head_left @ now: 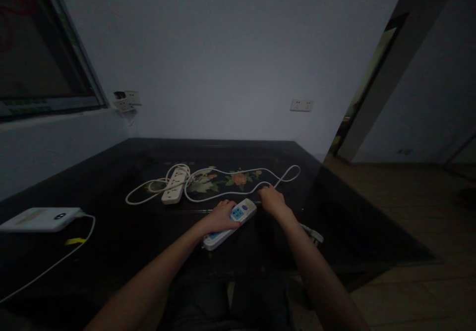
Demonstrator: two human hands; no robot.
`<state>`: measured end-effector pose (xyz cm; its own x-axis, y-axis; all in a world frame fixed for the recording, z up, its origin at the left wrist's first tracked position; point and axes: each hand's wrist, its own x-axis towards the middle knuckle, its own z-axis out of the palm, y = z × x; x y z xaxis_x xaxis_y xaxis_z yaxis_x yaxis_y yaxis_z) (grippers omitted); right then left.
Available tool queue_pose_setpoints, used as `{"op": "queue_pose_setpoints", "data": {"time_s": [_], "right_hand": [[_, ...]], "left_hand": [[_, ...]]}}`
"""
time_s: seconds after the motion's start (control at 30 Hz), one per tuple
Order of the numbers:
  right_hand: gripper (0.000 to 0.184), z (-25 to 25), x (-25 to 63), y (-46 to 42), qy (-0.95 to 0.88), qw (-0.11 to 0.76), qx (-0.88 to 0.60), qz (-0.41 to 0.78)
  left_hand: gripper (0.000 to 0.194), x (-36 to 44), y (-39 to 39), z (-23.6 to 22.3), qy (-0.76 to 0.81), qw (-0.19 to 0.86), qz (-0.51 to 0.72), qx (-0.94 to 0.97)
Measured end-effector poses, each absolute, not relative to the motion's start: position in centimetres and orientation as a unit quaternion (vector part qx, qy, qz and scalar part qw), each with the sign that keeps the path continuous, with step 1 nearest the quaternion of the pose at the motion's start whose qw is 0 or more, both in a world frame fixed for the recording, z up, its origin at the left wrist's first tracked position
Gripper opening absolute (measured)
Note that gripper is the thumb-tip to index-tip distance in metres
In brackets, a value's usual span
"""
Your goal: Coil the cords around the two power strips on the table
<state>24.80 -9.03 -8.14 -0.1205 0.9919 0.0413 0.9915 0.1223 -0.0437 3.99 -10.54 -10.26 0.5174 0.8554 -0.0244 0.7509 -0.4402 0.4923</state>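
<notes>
A white power strip with blue sockets [238,216] lies on the dark glass table [111,242] in front of me. My left hand [219,215] rests closed over its middle, holding it down. My right hand [271,198] sits just past the strip's far end, fingers curled on the white cord [286,175] that loops away across the table. A second, cream power strip [174,185] lies farther back to the left with its own cord coiled around it.
A white box-like device [39,219] with a cable stands at the table's left edge. Wall sockets [301,105] are on the far wall and more [126,101] in the left corner. Wooden floor [409,212] opens to the right.
</notes>
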Motion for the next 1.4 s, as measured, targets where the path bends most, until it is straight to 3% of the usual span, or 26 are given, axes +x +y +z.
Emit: {"op": "queue_pose_setpoints", "data": {"time_s": [0.23,0.33,0.5,0.67,0.87,1.1,1.27,1.4], "right_hand": [[0.026,-10.2,25.2,-7.0,-0.728,0.087,-0.68,-0.008],[0.02,-10.4,26.0,-6.1,-0.725,0.134,-0.675,-0.012],[0.027,-10.1,27.1,-5.0,-0.729,0.235,-0.642,0.001],[0.036,-9.7,27.4,-4.9,-0.732,0.336,-0.59,0.055],[0.032,-9.5,26.8,-4.5,-0.657,0.42,-0.613,0.129],[0.039,-6.3,22.2,-2.0,-0.678,0.445,-0.542,0.22],[0.032,-2.9,18.1,-1.8,-0.723,0.432,-0.475,0.255],[0.026,-2.8,16.6,-3.6,-0.762,0.442,-0.413,0.233]], "left_hand": [[0.052,1.4,-9.5,-9.7,0.405,0.368,0.24,0.802],[0.064,0.9,-8.9,-9.6,0.351,0.426,0.335,0.763],[0.087,0.5,-9.1,-9.1,0.27,0.57,0.437,0.642],[0.075,-0.3,-9.7,-7.6,0.22,0.62,0.508,0.556],[0.083,0.1,-11.0,-7.5,0.154,0.701,0.384,0.58],[0.071,3.4,-14.6,-6.5,0.079,0.758,0.281,0.583],[0.079,6.8,-15.4,-5.1,0.036,0.764,0.302,0.569],[0.088,9.0,-14.7,-3.2,0.1,0.703,0.405,0.575]]}}
